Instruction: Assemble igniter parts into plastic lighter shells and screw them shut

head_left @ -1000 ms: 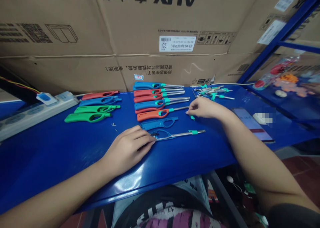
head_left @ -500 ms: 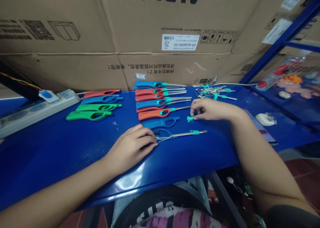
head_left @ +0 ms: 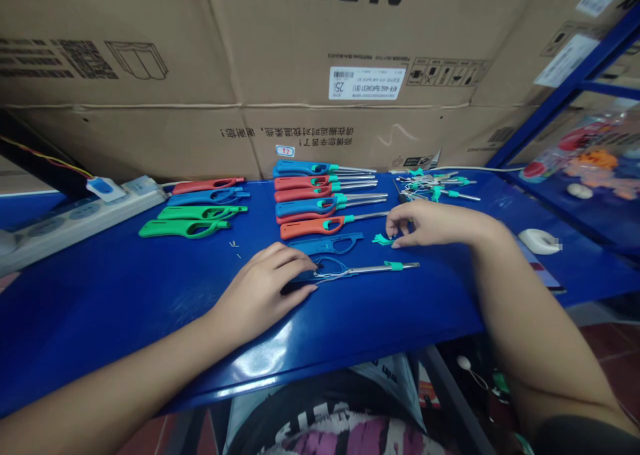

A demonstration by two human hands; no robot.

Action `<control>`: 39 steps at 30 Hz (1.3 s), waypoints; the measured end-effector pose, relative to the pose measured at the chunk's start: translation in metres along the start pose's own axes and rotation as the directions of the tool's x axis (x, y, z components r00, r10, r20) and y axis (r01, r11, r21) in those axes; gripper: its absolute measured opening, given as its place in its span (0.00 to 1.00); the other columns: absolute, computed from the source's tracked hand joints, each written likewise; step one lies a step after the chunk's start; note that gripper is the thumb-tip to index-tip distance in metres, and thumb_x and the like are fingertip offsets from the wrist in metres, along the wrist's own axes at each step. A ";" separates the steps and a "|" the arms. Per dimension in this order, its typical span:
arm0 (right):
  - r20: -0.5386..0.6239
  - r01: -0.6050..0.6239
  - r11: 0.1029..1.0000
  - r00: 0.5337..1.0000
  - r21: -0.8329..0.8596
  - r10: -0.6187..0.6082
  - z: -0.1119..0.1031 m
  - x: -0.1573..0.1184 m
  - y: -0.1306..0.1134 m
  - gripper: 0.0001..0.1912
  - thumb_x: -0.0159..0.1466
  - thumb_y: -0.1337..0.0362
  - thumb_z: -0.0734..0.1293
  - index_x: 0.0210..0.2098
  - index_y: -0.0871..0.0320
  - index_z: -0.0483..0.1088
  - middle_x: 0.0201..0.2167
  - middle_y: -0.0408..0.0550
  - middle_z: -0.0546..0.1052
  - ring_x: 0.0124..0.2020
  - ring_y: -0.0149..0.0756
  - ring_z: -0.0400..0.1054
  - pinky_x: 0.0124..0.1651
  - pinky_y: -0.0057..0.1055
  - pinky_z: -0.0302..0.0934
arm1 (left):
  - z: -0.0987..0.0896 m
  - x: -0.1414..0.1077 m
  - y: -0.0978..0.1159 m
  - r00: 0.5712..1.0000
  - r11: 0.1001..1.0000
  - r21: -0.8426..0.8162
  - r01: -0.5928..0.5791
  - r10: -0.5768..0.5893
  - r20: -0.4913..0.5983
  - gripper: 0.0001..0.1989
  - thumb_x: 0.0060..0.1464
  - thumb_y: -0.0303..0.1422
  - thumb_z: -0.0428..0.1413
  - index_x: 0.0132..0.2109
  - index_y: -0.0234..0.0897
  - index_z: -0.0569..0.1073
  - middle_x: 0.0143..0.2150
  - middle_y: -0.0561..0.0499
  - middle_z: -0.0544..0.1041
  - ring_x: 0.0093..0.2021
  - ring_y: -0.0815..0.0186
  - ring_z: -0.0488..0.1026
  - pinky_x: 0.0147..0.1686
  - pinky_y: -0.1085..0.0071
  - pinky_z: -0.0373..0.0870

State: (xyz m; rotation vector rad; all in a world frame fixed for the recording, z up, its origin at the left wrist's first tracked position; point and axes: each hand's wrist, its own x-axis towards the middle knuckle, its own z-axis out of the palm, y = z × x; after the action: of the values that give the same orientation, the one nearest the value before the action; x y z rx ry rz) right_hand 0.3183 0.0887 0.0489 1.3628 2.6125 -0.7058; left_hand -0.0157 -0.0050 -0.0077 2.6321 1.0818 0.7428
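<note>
My left hand [head_left: 273, 282] rests over the handle end of an open blue lighter shell [head_left: 330, 266], its fingers closed around it. White wires and a metal tube [head_left: 370, 269] with a teal clip [head_left: 395, 266] extend from that shell to the right. Behind it lies another blue shell half [head_left: 330, 243]. My right hand [head_left: 410, 225] is bent with fingertips close together beside a small teal piece [head_left: 383, 240]; whether it grips the piece is hard to make out. Assembled lighters with red, blue and orange handles [head_left: 313, 228] lie in a column behind.
Several red, blue and green handles [head_left: 185, 228] lie at the left, near a white power strip [head_left: 83, 215]. Metal tubes with teal clips [head_left: 440, 185] are piled at the back right. A white mouse-like object [head_left: 539, 241] sits farther right. A cardboard box [head_left: 200, 128] stands behind.
The view has shifted slightly. The small teal piece beside my right hand has turned, and my right fingers have shifted a little. My left hand stays at the blue shell.
</note>
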 end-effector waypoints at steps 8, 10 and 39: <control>-0.106 0.110 0.989 0.989 0.098 -0.099 0.004 0.003 -0.013 0.13 0.64 0.55 0.67 0.34 0.59 0.75 0.29 0.45 0.78 0.29 0.32 0.69 0.34 0.29 0.59 | 0.003 -0.003 -0.001 1.000 1.000 0.000 0.024 -0.024 0.012 0.13 0.63 0.35 0.60 0.53 0.38 0.75 0.49 0.47 0.80 0.49 0.58 0.73 0.51 0.58 0.72; -0.166 0.140 0.979 0.979 0.147 -0.115 0.005 0.002 -0.022 0.13 0.63 0.55 0.68 0.35 0.59 0.76 0.27 0.44 0.78 0.27 0.31 0.68 0.33 0.28 0.59 | 0.004 -0.004 -0.002 0.999 1.000 -0.001 0.030 -0.030 0.019 0.13 0.63 0.35 0.60 0.53 0.38 0.75 0.49 0.46 0.80 0.50 0.58 0.74 0.51 0.57 0.72; -0.150 0.437 0.882 0.874 -0.177 -0.463 0.057 0.018 -0.074 0.10 0.73 0.63 0.59 0.40 0.57 0.71 0.37 0.46 0.74 0.33 0.33 0.68 0.35 0.30 0.57 | 0.008 -0.005 0.006 0.982 0.967 -0.169 0.190 -0.184 0.050 0.11 0.62 0.33 0.61 0.50 0.36 0.75 0.47 0.46 0.76 0.50 0.58 0.73 0.52 0.59 0.73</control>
State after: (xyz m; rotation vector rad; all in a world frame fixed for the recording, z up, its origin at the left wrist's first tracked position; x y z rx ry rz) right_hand 0.2425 0.0409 0.0191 0.8155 3.1069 -0.4407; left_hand -0.0115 -0.0128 -0.0145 2.3506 1.1793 0.7139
